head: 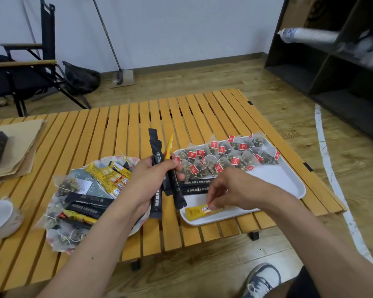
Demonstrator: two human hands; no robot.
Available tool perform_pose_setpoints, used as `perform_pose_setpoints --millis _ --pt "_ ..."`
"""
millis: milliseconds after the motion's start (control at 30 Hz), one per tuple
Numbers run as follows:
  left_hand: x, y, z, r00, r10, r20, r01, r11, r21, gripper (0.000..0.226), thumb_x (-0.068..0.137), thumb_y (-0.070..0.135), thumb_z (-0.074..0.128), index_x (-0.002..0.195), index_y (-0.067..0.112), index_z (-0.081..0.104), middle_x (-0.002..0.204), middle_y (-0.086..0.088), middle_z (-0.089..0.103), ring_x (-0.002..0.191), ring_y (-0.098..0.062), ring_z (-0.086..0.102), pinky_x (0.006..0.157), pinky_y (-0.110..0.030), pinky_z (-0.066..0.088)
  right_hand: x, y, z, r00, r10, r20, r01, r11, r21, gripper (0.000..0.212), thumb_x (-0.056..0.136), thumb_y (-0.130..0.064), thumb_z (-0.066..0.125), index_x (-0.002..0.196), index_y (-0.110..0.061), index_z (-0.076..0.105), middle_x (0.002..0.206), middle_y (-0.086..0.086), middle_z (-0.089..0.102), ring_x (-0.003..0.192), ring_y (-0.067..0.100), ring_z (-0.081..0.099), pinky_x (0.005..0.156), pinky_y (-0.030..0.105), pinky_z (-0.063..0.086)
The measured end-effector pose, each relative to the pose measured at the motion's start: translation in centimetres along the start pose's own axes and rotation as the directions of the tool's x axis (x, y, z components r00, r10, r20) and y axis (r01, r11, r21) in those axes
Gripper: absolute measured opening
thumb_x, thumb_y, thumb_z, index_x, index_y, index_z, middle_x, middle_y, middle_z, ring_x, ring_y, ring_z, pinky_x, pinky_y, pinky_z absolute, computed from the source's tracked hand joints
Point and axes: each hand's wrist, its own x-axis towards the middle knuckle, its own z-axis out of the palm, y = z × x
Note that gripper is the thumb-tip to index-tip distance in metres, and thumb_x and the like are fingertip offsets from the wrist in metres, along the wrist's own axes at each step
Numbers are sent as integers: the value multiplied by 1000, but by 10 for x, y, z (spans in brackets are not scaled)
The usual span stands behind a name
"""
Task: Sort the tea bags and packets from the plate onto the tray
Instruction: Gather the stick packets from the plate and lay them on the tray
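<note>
Head view: left hand (151,179) clutches fanned black stick packets (156,147), liable to slip loose; right hand (230,190) pinches yellow sachet (194,211) on white tray (278,179).

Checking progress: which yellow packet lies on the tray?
The yellow packet the right hand pinches; the rest are on the plate or in the left hand.

A plain lived-in room: slatted table (138,117), folding chair (30,67), mop (122,78), dark shelving (323,61).
</note>
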Motion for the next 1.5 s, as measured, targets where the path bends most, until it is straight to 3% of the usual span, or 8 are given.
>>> perform_pose_setpoints --millis 233,367,467,700,900,1100,1367,1500 --pt "-2 -2 5 999 -18 34 20 998 -57 13 99 4 60 108 8 68 91 -13 78 85 -27 79 66 -33 63 0 -2 6 997 69 -18 -71 986 -151 14 78 -23 87 92 -23 84 83 -9 78 78 3 70 70 21 55" --pt "-2 -4 5 998 19 52 -15 998 -69 11 97 6 65 105 8 72 99 -10 80 95 -25 78 90 -44 60 -9 -11 -5 982 18 -189 8 991 136 17 80 -29 86 94 -22 81 83 -7 78 79 6 72 73 25 58" --pt "-4 -3 6 997 43 66 -38 997 -73 12 96 10 68 93 15 78 101 -7 80 97 -24 77 92 -44 58 -18 -25 -10 995 48 -91 1 879 477 33 80 -30 85 107 -17 72 90 3 80 88 17 76 77 32 59" --pt "-7 -1 9 999 49 -4 -49 997 -59 28 86 20 80 111 9 71 90 -9 81 82 -19 79 62 -22 59 -20 -20 -24 963 237 -126 -47 612 790 13 95 -9 67 108 -9 70 82 9 74 67 17 66 62 29 52" --pt "-7 2 6 993 102 55 -104 993 46 25 77 13 86 100 6 77 90 -5 81 85 -13 77 64 -13 55 -24 -16 -32 973 226 44 -110 285 952 13 93 -11 70 99 -3 76 86 12 73 69 15 68 53 20 56" --pt "-4 -3 2 998 44 -41 -41 997 71 27 82 18 84 103 6 72 72 -10 77 68 -13 75 55 -10 51 -27 -12 -34 938 335 -87 -151 623 767 23 96 -27 69 76 -15 66 64 2 64 49 9 50 43 18 38" --pt "-4 1 1 997 61 -37 -58 996 71 29 84 24 82 106 8 70 65 -6 74 59 -2 70 46 -9 46 -27 -7 -37 942 327 -77 -131 569 812 29 94 -29 71 67 -21 65 61 0 56 49 9 47 46 19 37" --pt "-3 0 -3 998 64 -13 -61 987 147 33 80 26 86 102 9 69 67 -6 75 68 -6 74 56 -15 52 -27 -4 -36 931 350 -98 -145 607 782 18 89 -31 76 88 -12 77 79 5 70 67 12 60 57 23 47"
